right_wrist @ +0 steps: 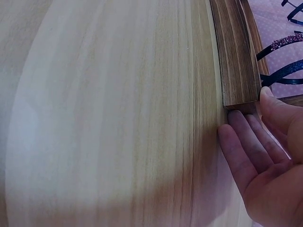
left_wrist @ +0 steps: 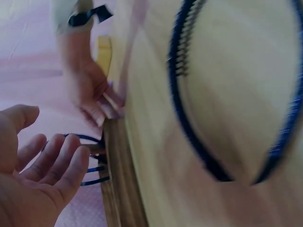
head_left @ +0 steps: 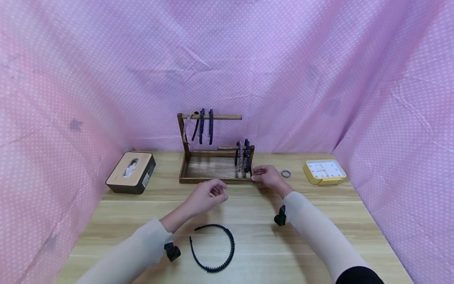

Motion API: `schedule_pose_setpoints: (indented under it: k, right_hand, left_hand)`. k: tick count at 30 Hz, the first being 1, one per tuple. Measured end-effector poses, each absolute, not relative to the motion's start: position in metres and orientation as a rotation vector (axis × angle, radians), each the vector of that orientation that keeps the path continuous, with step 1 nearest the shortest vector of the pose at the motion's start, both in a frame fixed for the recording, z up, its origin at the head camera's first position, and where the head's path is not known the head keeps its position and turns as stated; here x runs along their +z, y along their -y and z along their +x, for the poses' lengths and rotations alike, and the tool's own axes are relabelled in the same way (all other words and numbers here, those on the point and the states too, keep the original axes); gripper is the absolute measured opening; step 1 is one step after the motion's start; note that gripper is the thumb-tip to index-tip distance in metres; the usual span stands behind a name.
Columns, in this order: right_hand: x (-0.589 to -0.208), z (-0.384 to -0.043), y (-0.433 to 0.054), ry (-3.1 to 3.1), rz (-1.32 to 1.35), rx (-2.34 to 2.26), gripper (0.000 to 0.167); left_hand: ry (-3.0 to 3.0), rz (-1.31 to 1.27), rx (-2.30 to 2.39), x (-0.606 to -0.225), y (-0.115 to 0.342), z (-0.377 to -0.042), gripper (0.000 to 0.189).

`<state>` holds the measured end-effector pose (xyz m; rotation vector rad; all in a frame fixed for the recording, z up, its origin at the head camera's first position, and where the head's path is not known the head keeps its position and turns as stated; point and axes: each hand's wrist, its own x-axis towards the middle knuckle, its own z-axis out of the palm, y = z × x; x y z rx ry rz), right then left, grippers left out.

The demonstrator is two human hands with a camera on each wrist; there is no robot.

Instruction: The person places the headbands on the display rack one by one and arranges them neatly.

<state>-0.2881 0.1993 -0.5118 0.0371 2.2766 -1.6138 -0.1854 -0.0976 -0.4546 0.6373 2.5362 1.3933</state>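
A wooden headband rack (head_left: 213, 180) stands at the back, headbands (head_left: 201, 127) on its upper bar and more (head_left: 247, 156) on its short lower bar. My right hand (head_left: 267, 176) holds the rack's right end; in the right wrist view the thumb (right_wrist: 268, 94) lies over the top edge, while the fingers (right_wrist: 244, 137) sit against the end face. My left hand (head_left: 209, 193) hovers before the rack, holding nothing, its fingers (left_wrist: 66, 165) spread loosely. On the table between my forearms lies a dark headband (head_left: 232, 244) with a ridged, coiled-looking band.
A tissue box (head_left: 120, 178) with a wood-coloured top stands left of the rack. To the right are a small purple ring (head_left: 285, 174) and a yellow clock (head_left: 324, 172). Pink dotted cloth (head_left: 266, 79) hangs around the wooden table (head_left: 283, 252).
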Motion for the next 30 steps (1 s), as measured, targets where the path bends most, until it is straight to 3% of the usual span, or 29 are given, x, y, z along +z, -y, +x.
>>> schedule_pose_setpoints:
  k: [8,20,30]
  right_hand:
    - [-0.510,-0.289,-0.198,-2.272,0.039,-1.627,0.044]
    - [-0.510,-0.288,-0.199,-2.305,0.041,-1.607,0.045]
    - [-0.512,-0.287,-0.198,-2.306,0.012,-1.622,0.044]
  left_hand:
    - [-2.420,0.744,1.217,-0.470,0.115,-0.149,0.037]
    - [-2.356,0.801,1.055,-0.488,0.123,-0.092,0.036]
    - [-2.304,0.825,1.052,-0.502,0.122,-0.068,0.033]
